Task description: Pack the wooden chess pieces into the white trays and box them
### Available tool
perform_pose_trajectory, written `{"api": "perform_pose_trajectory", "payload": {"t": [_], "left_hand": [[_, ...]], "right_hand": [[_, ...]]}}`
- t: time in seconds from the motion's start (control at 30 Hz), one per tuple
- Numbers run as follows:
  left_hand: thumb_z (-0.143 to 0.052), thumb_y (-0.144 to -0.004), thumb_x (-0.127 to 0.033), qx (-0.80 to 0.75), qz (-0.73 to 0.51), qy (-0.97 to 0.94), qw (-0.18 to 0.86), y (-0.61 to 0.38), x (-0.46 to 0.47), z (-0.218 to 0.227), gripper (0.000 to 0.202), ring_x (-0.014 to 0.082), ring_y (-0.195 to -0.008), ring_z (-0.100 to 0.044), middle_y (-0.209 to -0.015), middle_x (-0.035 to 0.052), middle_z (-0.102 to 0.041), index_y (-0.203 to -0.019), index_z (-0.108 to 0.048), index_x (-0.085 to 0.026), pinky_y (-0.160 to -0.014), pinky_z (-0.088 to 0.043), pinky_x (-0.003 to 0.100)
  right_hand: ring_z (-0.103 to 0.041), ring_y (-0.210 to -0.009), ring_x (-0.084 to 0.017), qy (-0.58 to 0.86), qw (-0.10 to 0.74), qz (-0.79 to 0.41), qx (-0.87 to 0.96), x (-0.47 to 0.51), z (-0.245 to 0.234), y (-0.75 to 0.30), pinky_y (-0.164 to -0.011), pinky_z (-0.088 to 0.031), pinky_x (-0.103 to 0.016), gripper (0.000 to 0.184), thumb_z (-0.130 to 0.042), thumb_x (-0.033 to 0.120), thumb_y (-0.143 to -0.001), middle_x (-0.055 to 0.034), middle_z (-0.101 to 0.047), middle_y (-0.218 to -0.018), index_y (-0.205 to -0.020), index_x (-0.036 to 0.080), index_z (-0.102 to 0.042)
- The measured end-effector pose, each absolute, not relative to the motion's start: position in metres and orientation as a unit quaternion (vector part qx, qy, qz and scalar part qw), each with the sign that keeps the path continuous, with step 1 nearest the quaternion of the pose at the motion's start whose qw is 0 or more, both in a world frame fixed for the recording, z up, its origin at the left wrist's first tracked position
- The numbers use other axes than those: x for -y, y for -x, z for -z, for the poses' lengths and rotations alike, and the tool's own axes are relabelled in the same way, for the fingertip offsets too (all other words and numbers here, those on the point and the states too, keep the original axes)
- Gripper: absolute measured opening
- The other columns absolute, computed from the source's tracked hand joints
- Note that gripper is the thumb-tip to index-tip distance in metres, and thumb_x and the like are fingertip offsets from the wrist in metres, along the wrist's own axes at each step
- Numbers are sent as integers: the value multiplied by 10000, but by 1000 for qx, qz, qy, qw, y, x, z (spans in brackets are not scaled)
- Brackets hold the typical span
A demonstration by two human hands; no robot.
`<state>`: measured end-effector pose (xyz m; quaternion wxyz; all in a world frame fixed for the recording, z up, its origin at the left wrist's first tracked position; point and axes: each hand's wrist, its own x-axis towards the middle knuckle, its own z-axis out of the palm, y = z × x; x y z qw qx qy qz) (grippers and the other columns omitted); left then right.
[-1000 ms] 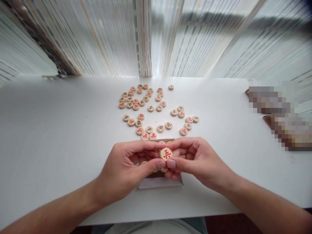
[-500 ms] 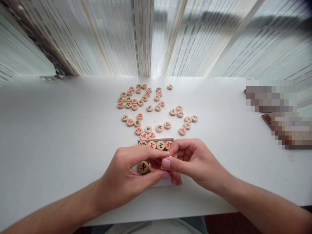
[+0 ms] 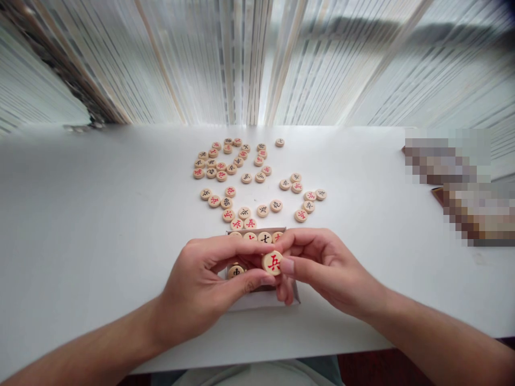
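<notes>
My left hand (image 3: 209, 287) and my right hand (image 3: 325, 265) meet over a small open box (image 3: 261, 300) at the near edge of the white table (image 3: 100, 214). Together their fingertips pinch one round wooden chess piece (image 3: 273, 262) with a red character, held face up above the box. Inside the box lie a few more pieces (image 3: 257, 237), partly hidden by my fingers. Beyond the box, several small wooden pieces with red or black characters (image 3: 241, 177) are scattered across the table.
Two blurred brown objects (image 3: 462, 182) sit at the table's right side. Pale striped curtains (image 3: 257, 59) hang behind the far edge. The table's near edge runs just under my wrists.
Half a second ago my fingers were down in the box and hid the piece; now they hold the red-marked piece up, face showing, much as one second ago.
</notes>
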<state>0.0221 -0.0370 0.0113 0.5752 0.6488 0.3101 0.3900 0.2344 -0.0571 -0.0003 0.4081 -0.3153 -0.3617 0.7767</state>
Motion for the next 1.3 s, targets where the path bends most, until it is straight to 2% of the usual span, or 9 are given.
{"api": "perform_pose_trajectory", "payload": {"t": [0.2, 0.4, 0.5, 0.67, 0.8, 0.97, 1.17, 1.3], "left_hand": [[-817, -891, -45, -317, -396, -686, 522, -18, 36, -8, 385, 164, -875, -847, -1067, 24, -877, -1201, -847, -273, -823, -676, 189], [-796, -909, -61, -301, -383, -743, 459, -17, 36, -4, 443, 174, -925, -842, -1115, 6, -870, -1257, -820, -333, -858, -674, 220], [-783, -908, -42, -297, -377, -749, 456, -17, 35, -4, 480, 175, -916, -840, -1098, -5, -872, -1271, -809, -354, -828, -673, 228], [-780, -903, -45, -280, -376, -747, 472, -19, 35, -6, 431, 176, -795, -825, -973, 30, -874, -1267, -812, -275, -734, -667, 233], [-806, -904, -79, -276, -373, -731, 501, -20, 36, -5, 417, 183, -787, -827, -958, 25, -874, -1260, -811, -297, -742, -673, 253], [-801, -920, -75, -278, -367, -710, 532, -19, 37, -3, 429, 150, -796, -815, -938, -14, -868, -1253, -810, -346, -753, -650, 219], [-824, -891, -58, -294, -380, -703, 524, -18, 38, -4, 388, 156, -830, -818, -980, 11, -874, -1213, -828, -275, -773, -646, 214], [-831, -875, -58, -312, -392, -695, 515, -18, 37, -4, 337, 149, -815, -808, -988, 17, -870, -1160, -838, -239, -754, -647, 202]], "right_hand": [[-663, -543, -86, 360, 384, -776, 346, 56, -5, -232, -546, -563, -168, 345, -1014, 174, -682, 6, -740, -673, -862, 140, -722], [-624, -501, -82, 380, 389, -768, 338, 57, -2, -230, -498, -528, -167, 408, -1055, 180, -583, 29, -712, -629, -781, 147, -700], [-631, -475, -95, 387, 380, -762, 352, 57, -1, -231, -487, -531, -180, 398, -1041, 246, -633, 23, -707, -583, -772, 154, -679], [-676, -468, -124, 385, 371, -763, 363, 59, -2, -231, -479, -563, -202, 382, -1001, 344, -712, -13, -747, -596, -773, 161, -671], [-688, -475, -123, 374, 380, -764, 362, 60, -3, -230, -479, -568, -195, 380, -993, 353, -725, -9, -750, -607, -769, 164, -666], [-700, -499, -120, 366, 387, -757, 378, 61, -2, -229, -506, -576, -191, 349, -965, 353, -777, -9, -747, -611, -768, 162, -672], [-723, -560, -136, 356, 397, -745, 401, 62, -4, -231, -560, -613, -217, 301, -931, 346, -830, -22, -759, -654, -818, 159, -696], [-730, -620, -128, 356, 412, -713, 442, 63, -5, -233, -612, -613, -207, 199, -887, 289, -886, -21, -766, -717, -910, 155, -741]]}}
